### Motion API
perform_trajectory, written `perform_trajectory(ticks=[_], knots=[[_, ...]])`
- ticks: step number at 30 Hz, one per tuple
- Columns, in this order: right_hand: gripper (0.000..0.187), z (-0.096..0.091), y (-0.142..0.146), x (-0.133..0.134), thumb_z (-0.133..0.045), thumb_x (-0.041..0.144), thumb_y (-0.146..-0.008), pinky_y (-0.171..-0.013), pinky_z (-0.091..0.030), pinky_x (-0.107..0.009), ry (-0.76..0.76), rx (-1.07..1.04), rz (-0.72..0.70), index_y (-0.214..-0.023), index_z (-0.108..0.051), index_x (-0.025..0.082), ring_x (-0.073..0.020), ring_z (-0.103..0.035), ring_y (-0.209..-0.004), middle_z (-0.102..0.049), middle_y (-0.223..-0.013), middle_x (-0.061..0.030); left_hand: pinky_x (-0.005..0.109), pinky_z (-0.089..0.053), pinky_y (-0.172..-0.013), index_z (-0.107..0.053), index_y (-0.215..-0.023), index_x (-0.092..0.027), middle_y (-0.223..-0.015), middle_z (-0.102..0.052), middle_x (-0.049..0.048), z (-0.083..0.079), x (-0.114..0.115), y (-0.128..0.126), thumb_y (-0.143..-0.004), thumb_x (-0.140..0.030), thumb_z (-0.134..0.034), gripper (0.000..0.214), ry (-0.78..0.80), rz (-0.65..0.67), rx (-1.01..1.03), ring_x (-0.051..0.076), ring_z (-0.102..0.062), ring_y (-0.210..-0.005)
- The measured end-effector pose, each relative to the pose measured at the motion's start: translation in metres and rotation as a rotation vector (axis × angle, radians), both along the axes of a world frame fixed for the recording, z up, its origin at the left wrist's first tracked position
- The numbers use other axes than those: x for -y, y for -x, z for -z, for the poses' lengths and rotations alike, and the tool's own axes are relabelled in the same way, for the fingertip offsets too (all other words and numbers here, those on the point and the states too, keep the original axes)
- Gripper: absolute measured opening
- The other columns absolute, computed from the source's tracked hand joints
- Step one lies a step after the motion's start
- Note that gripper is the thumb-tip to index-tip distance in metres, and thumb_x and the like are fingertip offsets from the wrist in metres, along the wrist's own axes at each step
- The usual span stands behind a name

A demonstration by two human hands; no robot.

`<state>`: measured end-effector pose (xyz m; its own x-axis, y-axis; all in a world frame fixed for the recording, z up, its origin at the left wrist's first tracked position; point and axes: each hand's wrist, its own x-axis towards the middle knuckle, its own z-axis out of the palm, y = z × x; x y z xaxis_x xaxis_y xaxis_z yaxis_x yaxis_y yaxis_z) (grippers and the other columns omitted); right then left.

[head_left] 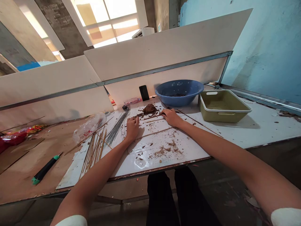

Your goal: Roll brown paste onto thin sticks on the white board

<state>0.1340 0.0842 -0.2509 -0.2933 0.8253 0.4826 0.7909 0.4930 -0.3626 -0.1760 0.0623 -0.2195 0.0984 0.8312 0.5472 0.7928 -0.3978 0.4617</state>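
Left hand (pixel 132 128) palm-down on a white board (pixel 150 160), knuckles up, fingers curled against the surface; whether those fingers pinch some small piece, impossible to tell from this view. Right hand (pixel 170 117) also palm-down, fingers stretched forward and lying across a thin brown-coated stick (pixel 152 117), without any visible pinch, the stick flat on the board and pointing toward the left hand. Just ahead of both hands, a lump of brown paste (pixel 150 109) sitting on the far part of the board, with brown crumbs (pixel 164 150) scattered around the hands and toward the near edge. Just beside the left hand, on its left, a bundle of thin gray wires (pixel 117 127), and farther left a loose pile of thin wooden sticks (pixel 94 150) lying partly on the board. Behind the lump, a blue basin (pixel 179 92) with dark residue inside and a black phone (pixel 144 93) standing against a white partition (pixel 164 47); to the right, an olive plastic tray (pixel 223 106) with a white rim. On the wooden part of the bench (pixel 21 185), a crumpled clear plastic bag (pixel 89 127) and a black tool with green ends (pixel 45 168). Below the bench edge, knees in black trousers (pixel 162 201).
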Motion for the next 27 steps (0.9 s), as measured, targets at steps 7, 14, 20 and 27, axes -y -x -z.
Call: perform_trajectory(ticks=[7, 14, 20, 27], knots=[[0.018, -0.001, 0.001, 0.001, -0.054, 0.022, -0.113, -0.104, -0.039, -0.045, 0.015, -0.017, 0.010, -0.117, -0.072, 0.021, -0.0336, -0.072, -0.124, -0.083, -0.128, -0.0145, 0.052, -0.045, -0.122, -0.062, -0.158, -0.023, -0.151, -0.066, 0.0163, 0.014, -0.007, 0.002, -0.099, -0.012, -0.060, 0.060, -0.024, -0.037, -0.089, 0.037, -0.056, -0.140], [0.017, -0.004, 0.002, 0.004, -0.057, 0.021, -0.113, -0.105, -0.042, -0.047, -0.008, -0.005, -0.004, -0.118, -0.073, 0.020, -0.0351, -0.073, -0.124, -0.084, -0.128, -0.0156, 0.056, -0.045, -0.120, -0.070, -0.143, -0.021, -0.140, -0.071, 0.0175, 0.022, -0.012, 0.002, -0.101, -0.014, -0.058, 0.044, -0.102, -0.085, -0.070, 0.039, -0.059, -0.135], [0.022, -0.009, 0.009, 0.012, -0.057, 0.025, -0.116, -0.109, -0.046, -0.047, -0.051, 0.076, -0.105, -0.125, -0.075, 0.018, -0.0347, -0.074, -0.126, -0.084, -0.131, -0.0166, 0.054, -0.040, -0.120, -0.075, -0.137, -0.025, -0.137, -0.077, 0.0144, 0.012, 0.001, -0.004, -0.110, -0.034, -0.065, 0.030, -0.087, 0.106, -0.268, 0.038, -0.059, -0.138], [0.024, -0.009, 0.017, 0.014, -0.057, 0.026, -0.117, -0.110, -0.053, -0.046, -0.075, 0.088, -0.194, -0.126, -0.079, 0.018, -0.0335, -0.077, -0.122, -0.085, -0.127, -0.0169, 0.052, -0.035, -0.119, -0.081, -0.122, -0.028, -0.122, -0.082, 0.0097, 0.006, 0.007, -0.007, -0.113, -0.028, -0.060, 0.022, -0.044, 0.204, -0.380, 0.033, -0.067, -0.128]])
